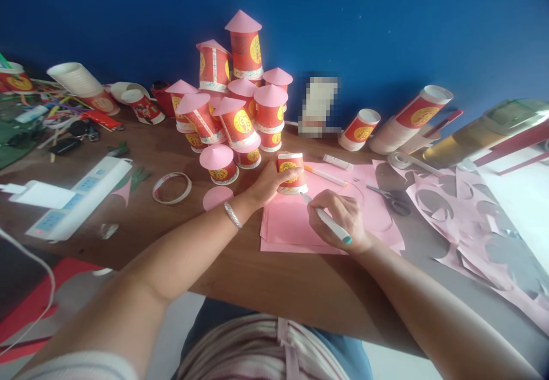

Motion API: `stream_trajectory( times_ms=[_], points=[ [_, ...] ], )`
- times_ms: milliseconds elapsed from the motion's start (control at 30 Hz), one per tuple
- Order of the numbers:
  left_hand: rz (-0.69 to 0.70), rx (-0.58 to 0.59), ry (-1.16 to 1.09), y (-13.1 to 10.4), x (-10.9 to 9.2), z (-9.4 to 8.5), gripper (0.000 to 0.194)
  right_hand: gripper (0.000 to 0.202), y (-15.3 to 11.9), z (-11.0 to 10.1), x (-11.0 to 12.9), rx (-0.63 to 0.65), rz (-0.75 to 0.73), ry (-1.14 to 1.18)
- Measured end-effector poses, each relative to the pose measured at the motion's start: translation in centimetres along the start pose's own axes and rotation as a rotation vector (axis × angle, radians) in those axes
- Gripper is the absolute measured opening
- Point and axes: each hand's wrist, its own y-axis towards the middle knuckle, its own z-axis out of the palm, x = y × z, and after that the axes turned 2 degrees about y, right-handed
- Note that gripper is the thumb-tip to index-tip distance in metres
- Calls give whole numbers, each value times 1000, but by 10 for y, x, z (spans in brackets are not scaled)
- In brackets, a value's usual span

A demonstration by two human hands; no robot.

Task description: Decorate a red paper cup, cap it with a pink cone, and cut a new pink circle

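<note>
My left hand [274,182] is closed round a red paper cup [288,166] with a yellow emblem, its thumb across the front. The cup stands upside down at the upper left of a stack of pink paper sheets [295,228]. In my right hand [338,217] is a white marker [328,224] with a green end; its tip is at the cup's white lower band, and whether it touches I cannot tell. Left of the cup, several red cups with pink paper cones [243,22] are piled up. A pink paper disc [218,198] lies by my left wrist.
Scissors [390,197], an orange pen [326,175] and a white marker cap or pen [338,162] lie near the sheets. Pink paper scraps [463,243] cover the right side. Stacked cups [412,114] and a bottle [484,131] stand behind. At left are a power strip [81,197] and a white ring [171,188].
</note>
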Motion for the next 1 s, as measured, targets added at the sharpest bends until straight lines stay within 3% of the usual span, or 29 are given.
stream_trajectory(
  times_ms=[500,767,1000],
  points=[
    [12,-37,28,1,3,-2,39,19,1,0,0,-4,-11,13],
    [-18,47,-156,2,-3,-2,39,17,3,-1,2,-7,-29,-2],
    [-52,22,-152,0,-6,0,40,19,2,0,1,3,-24,-24]
  ],
)
